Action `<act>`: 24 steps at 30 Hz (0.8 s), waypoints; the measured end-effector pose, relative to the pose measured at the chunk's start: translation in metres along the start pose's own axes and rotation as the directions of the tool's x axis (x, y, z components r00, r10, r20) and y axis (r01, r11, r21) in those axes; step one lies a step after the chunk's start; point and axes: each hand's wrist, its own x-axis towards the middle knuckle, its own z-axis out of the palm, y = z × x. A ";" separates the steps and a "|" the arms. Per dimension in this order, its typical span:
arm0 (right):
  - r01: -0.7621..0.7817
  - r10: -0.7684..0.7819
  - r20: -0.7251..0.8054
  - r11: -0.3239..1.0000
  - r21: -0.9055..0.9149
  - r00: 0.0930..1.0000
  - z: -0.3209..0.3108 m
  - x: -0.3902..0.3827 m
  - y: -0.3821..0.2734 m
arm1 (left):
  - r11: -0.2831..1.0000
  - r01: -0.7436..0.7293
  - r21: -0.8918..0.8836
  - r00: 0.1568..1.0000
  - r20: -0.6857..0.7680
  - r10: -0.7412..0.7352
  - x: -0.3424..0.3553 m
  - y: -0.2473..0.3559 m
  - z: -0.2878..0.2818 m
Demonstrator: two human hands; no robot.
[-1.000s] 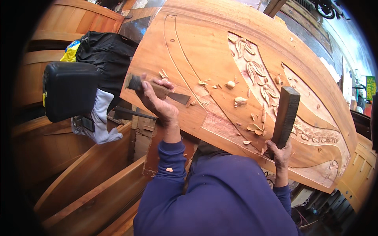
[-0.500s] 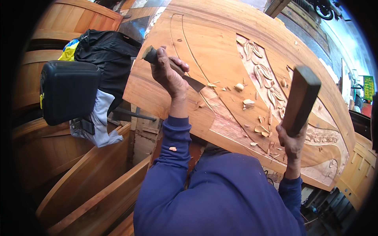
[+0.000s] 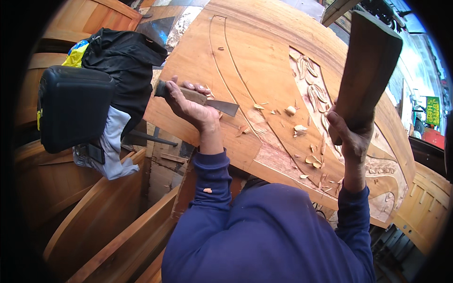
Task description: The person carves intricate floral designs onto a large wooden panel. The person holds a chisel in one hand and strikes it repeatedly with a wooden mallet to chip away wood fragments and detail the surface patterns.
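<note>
A large curved wooden panel (image 3: 255,56) with carved leaf patterns lies slanted before me. My left hand (image 3: 186,106) grips a chisel (image 3: 210,101) by its wooden handle, its flat metal blade resting on the panel's surface. My right hand (image 3: 349,134) is shut around a dark wooden mallet (image 3: 368,61), raised high above the carved band on the right. Both arms wear blue sleeves. Several wood chips (image 3: 299,128) lie scattered over the carving.
A black case (image 3: 73,106) and a black bag (image 3: 122,54) with grey cloth sit at the left on curved wooden pieces (image 3: 94,221). More wooden furniture parts stand at the lower right (image 3: 424,207) and upper left.
My right hand has swung the mallet upward from beside the panel to high over it. My left hand has shifted the chisel up along the panel and set its blade flatter.
</note>
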 end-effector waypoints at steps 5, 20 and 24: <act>0.013 -0.013 -0.002 1.000 -0.023 1.000 0.019 -0.005 -0.002 | 0.998 0.053 -0.025 0.997 0.052 -0.051 0.008 0.000 -0.004; -0.220 0.216 -0.192 0.976 0.004 0.957 -0.046 -0.084 0.075 | 0.920 0.130 0.369 0.464 0.798 -0.386 0.007 -0.040 0.070; -0.166 0.153 -0.235 0.985 -0.038 0.960 -0.069 -0.070 0.067 | 0.856 0.182 0.484 0.258 0.816 -0.517 -0.005 -0.066 0.094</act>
